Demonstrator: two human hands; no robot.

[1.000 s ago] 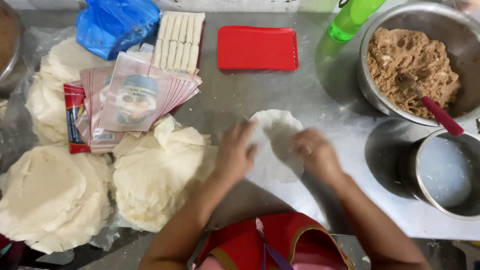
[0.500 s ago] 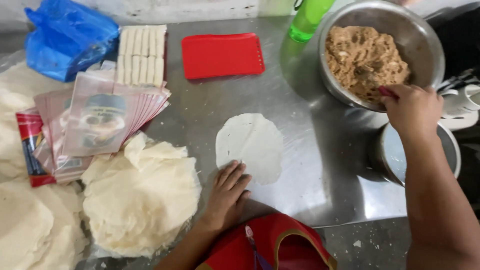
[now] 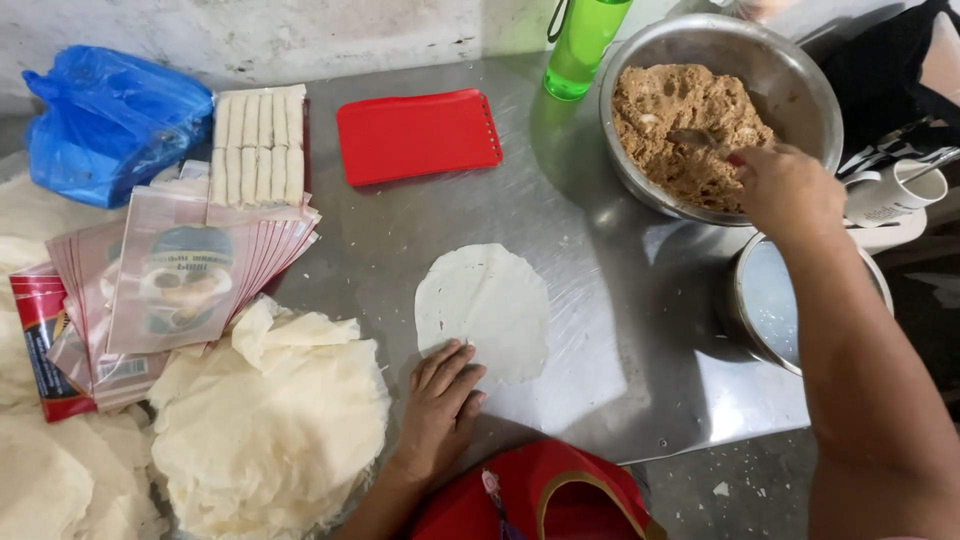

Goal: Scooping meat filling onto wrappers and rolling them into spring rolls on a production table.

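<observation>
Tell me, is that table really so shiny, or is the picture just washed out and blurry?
Head view: the steel table throws back soft glare around the wrapper sheet; the big bowl casts a dark shadow toward the small pot; the right hand is slightly soft, the left hand sharp; the right edge is dim.

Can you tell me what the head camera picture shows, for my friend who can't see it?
A person's right hand reaches into a metal bowl of brown filling, while the left hand rests on a round thin wrapper on a steel table. A stack of wrappers lies nearby.
</observation>
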